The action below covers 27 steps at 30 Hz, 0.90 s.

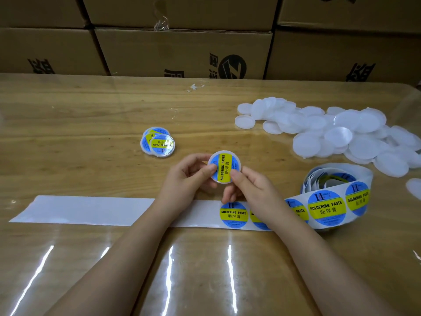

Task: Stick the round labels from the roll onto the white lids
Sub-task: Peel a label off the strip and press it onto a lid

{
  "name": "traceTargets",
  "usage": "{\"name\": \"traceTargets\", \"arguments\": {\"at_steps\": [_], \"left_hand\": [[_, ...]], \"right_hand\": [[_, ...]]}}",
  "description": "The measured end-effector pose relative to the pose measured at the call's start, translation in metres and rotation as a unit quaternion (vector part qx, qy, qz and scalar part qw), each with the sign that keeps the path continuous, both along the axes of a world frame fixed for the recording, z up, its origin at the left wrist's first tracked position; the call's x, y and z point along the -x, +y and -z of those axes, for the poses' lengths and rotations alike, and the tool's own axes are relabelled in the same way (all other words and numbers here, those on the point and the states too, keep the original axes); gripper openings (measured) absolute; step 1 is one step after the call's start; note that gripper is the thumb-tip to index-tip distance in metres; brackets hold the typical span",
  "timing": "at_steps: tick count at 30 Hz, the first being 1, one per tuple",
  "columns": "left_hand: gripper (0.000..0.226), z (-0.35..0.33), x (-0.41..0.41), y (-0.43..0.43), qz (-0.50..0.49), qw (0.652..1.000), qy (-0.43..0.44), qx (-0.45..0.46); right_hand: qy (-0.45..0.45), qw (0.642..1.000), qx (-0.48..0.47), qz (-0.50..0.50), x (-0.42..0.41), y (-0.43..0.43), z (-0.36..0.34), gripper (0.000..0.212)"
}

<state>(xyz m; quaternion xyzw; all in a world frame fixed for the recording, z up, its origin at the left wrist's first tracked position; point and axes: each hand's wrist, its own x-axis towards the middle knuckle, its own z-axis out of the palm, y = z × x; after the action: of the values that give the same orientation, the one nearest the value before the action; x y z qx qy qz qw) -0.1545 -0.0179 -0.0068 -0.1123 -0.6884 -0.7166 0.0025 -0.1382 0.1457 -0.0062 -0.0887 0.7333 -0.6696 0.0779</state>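
Note:
A white lid point(224, 166) with a blue and yellow round label on it is held above the table between both hands. My left hand point(186, 179) pinches its left edge, thumb on the label. My right hand point(248, 188) pinches its lower right edge, thumb pressing the label. The label roll point(337, 192) lies at the right, its strip running left across the table. A label point(233, 214) sits on the strip just below my hands; the bare backing strip point(79, 209) extends left. A heap of plain white lids point(330, 133) lies at the back right.
Three labelled lids point(158, 142) lie stacked left of centre. The wooden table point(91, 115) has a glossy clear cover. Cardboard boxes point(182, 51) form a wall along the far edge. A single white lid point(413, 188) lies at the right edge.

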Motion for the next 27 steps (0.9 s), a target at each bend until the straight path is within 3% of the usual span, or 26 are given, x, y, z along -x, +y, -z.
{"name": "traceTargets", "arguments": {"at_steps": [9,14,20,23,27], "left_hand": [[0.020,-0.001,-0.003,0.003,0.024,0.999,0.017,0.027],[0.020,-0.002,-0.001,0.002,0.007,1.000,0.024,0.015],[0.020,-0.002,0.012,-0.015,-0.192,0.981,-0.002,-0.030],[0.020,0.002,0.022,-0.033,-0.293,0.956,-0.033,0.012],[0.018,0.006,0.027,-0.038,-0.329,0.942,-0.057,0.043]], "right_hand": [[0.018,0.997,-0.044,0.058,0.000,0.000,-0.002,0.039],[0.023,0.998,-0.031,0.045,0.000,-0.002,-0.002,0.031],[0.047,0.996,-0.029,0.071,0.002,0.000,0.000,0.013],[0.045,0.996,-0.042,0.059,0.002,0.000,0.001,0.012],[0.045,0.996,-0.054,0.053,0.003,0.000,0.004,0.011]]}}
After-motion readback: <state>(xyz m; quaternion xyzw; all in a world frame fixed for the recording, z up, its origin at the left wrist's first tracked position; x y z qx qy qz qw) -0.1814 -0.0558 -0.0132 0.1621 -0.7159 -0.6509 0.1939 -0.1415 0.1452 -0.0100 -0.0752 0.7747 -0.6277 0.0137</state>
